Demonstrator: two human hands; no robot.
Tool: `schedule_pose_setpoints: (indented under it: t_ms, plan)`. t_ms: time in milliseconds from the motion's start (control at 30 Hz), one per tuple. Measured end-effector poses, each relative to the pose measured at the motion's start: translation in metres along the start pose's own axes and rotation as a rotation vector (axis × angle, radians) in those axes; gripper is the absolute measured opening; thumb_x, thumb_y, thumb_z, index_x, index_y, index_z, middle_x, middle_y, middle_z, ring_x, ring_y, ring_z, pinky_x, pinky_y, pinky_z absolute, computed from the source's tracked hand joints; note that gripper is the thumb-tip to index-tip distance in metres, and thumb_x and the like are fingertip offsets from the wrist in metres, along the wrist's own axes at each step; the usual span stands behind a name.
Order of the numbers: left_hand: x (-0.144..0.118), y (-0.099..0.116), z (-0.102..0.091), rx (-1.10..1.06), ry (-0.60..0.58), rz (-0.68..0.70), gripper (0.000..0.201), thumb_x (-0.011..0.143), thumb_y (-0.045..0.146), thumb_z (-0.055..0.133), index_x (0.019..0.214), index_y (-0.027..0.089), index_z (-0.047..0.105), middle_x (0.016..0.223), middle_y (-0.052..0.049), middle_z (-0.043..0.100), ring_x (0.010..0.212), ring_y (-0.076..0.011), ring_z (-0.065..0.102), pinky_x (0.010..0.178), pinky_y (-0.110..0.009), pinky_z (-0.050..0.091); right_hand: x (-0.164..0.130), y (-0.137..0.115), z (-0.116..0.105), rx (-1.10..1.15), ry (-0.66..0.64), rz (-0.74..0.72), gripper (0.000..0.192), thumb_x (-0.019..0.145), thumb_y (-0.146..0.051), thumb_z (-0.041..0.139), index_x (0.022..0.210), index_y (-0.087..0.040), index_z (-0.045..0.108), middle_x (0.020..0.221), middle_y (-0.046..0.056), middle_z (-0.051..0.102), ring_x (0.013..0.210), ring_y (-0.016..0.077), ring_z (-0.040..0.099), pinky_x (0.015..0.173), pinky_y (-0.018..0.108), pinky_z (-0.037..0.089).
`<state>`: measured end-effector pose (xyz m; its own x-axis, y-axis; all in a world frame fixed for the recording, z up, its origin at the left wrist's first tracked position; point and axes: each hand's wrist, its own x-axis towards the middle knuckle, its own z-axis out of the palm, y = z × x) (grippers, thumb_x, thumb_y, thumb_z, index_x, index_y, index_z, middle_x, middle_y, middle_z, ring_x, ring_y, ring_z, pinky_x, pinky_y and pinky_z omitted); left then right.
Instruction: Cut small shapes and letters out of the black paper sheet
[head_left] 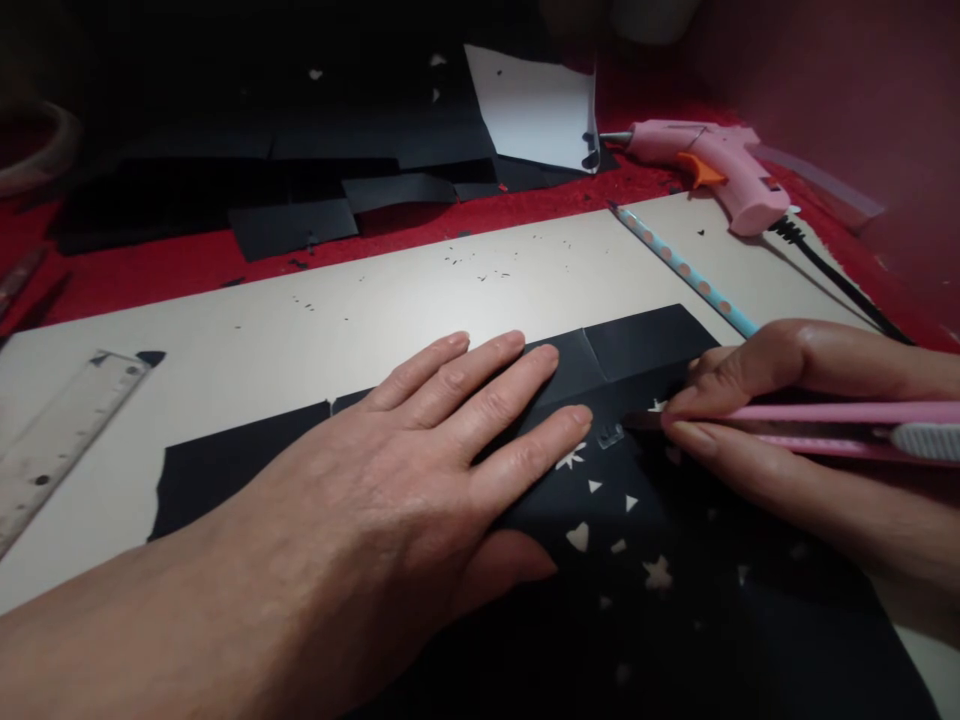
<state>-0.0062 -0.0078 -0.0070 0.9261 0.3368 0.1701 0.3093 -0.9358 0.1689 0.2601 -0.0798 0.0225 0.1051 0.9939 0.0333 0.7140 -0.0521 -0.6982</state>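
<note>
A black sheet of card [525, 620] lies on a pale board, with small star, heart and triangle shapes cut through it. My left hand [450, 450] rests flat on the card, its fingers stretched out and slightly apart. From the right, my right hand [780, 400] grips a pink utility knife [825, 412] close to its front end. The blade's dark tip meets the card just right of my left index finger. A small outlined shape [611, 436] is marked on the card beside that tip. Part of the card is in deep shadow.
A pink hot glue gun [712, 165] with an orange trigger lies at the back right, its cord trailing right. Near it is a light-blue pencil [682, 268]. A clear ruler [67, 440] sits at left. Black card pieces [300, 215] and white paper [536, 110] lie behind the pale board [247, 350].
</note>
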Motion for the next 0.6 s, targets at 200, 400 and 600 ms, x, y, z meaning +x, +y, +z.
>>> schedule_pose_setpoints:
  t_ms: [200,400,600]
  plan:
    - [0.0003,-0.0012,0.0008,-0.005,-0.001,-0.001,0.055,0.110,0.044,0.051,0.159,0.018,0.048,0.170,-0.019,0.046,0.160,-0.0380,0.042,0.128,-0.061,0.043,-0.0038,0.0017,0.0020,-0.002,0.063,-0.014,0.018,0.079,-0.052,0.085,0.076,-0.037,0.076,0.082,-0.007,0.083,0.052,0.0154,0.064,0.038,0.030,0.042]
    - [0.0000,-0.0005,0.0008,-0.008,0.003,-0.004,0.055,0.110,0.044,0.053,0.158,0.018,0.049,0.170,-0.018,0.047,0.160,-0.0379,0.042,0.128,-0.061,0.043,-0.0028,0.0017,0.0021,-0.009,0.041,-0.033,0.017,0.082,-0.050,0.084,0.076,-0.035,0.075,0.084,-0.004,0.083,0.054,0.0168,0.066,0.039,0.031,0.043]
    - [0.0001,0.0017,0.0008,-0.018,0.025,-0.010,0.052,0.109,0.042,0.054,0.155,0.017,0.054,0.167,-0.019,0.051,0.157,-0.0391,0.046,0.126,-0.062,0.046,-0.0005,0.0006,0.0002,-0.019,0.005,-0.026,0.018,0.082,-0.050,0.082,0.076,-0.034,0.076,0.083,-0.002,0.084,0.059,0.0212,0.072,0.037,0.033,0.041]
